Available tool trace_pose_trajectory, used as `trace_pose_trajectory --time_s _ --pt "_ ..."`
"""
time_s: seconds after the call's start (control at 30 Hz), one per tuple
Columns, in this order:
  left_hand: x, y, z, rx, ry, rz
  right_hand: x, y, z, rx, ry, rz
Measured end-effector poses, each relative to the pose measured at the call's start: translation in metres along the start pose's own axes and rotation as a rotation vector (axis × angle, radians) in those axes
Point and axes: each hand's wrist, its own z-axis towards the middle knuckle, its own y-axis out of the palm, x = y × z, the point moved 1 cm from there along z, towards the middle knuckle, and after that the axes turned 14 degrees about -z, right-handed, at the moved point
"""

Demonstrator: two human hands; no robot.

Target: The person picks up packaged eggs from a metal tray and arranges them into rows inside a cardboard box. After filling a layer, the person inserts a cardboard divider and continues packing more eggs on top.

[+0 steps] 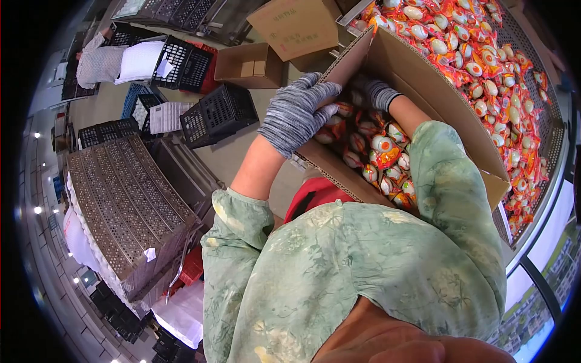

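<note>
A brown cardboard box [436, 91] stands open in front of me, part filled with wrapped eggs [382, 144] in orange and clear packets. My left hand [296, 112], in a grey striped glove, grips the box's left edge, its fingers hooked over the rim. Down inside the box, near the far wall, is my right hand [380, 95], gloved the same way. Shadow hides its fingers, so I cannot make out whether they hold anything.
A perforated metal table [554, 133] at right carries a large heap of wrapped eggs [478, 66]. Behind are more cardboard boxes [293, 27]. Black plastic crates [219, 115] sit on the floor at left, by a stack of perforated brown trays [124, 199].
</note>
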Motion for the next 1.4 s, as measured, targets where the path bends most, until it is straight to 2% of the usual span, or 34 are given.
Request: trace_pose_trajectory --time_s 0.17,0.23,0.3,0.37,0.43,0.5,0.57,0.6,0.67,0.77,0.87,0.97,1.07,1.2,1.27,1.33,1.4 --pt "0.000 0.001 0.000 -0.001 -0.012 -0.003 -0.008 0.013 0.019 -0.108 0.053 -0.081" --pt "0.001 0.000 0.000 0.002 -0.010 0.009 0.000 0.062 0.031 0.022 0.208 0.018" --pt "0.000 0.000 0.001 0.002 -0.001 0.010 -0.007 0.054 0.026 0.187 0.255 0.076" --pt "-0.001 0.000 -0.001 0.002 0.000 0.017 -0.026 0.039 0.002 0.377 0.204 0.109" --pt "-0.003 0.002 -0.001 -0.001 0.005 0.021 -0.002 0.082 0.017 0.323 0.101 -0.162" --pt "-0.003 0.001 0.001 -0.004 0.002 0.022 0.006 0.079 0.011 0.206 0.157 -0.127" --pt "-0.004 0.002 0.000 -0.003 -0.001 0.044 -0.004 0.017 -0.015 0.025 0.371 0.218" --pt "-0.004 0.003 -0.001 -0.004 0.003 0.027 0.015 0.022 0.002 -0.203 0.392 0.232" --pt "-0.007 0.004 0.000 0.000 0.020 0.000 -0.010 -0.049 -0.073 -0.245 0.123 -0.096" --pt "-0.008 0.005 0.001 -0.010 0.021 -0.003 -0.021 -0.053 -0.107 -0.529 0.085 0.104" --pt "-0.009 0.005 0.001 -0.010 0.007 -0.024 -0.037 -0.028 -0.136 -0.446 0.098 0.097" --pt "-0.006 0.003 0.000 -0.014 -0.017 -0.030 -0.056 -0.003 -0.148 -0.208 0.157 -0.005" --pt "-0.006 0.005 0.000 -0.013 -0.009 0.001 -0.070 -0.020 -0.144 -0.374 0.108 -0.096" --pt "-0.006 0.004 0.000 -0.010 -0.021 -0.005 -0.065 -0.037 -0.132 -0.451 0.117 0.043" --pt "-0.004 0.003 0.000 -0.013 -0.021 0.005 -0.046 -0.040 -0.125 -0.293 0.168 0.338" --pt "-0.005 0.003 0.000 -0.018 -0.024 0.000 -0.026 -0.038 -0.120 -0.065 0.258 0.300" --pt "-0.007 0.003 0.000 -0.027 -0.029 -0.017 -0.020 -0.053 -0.116 -0.025 0.358 0.139"
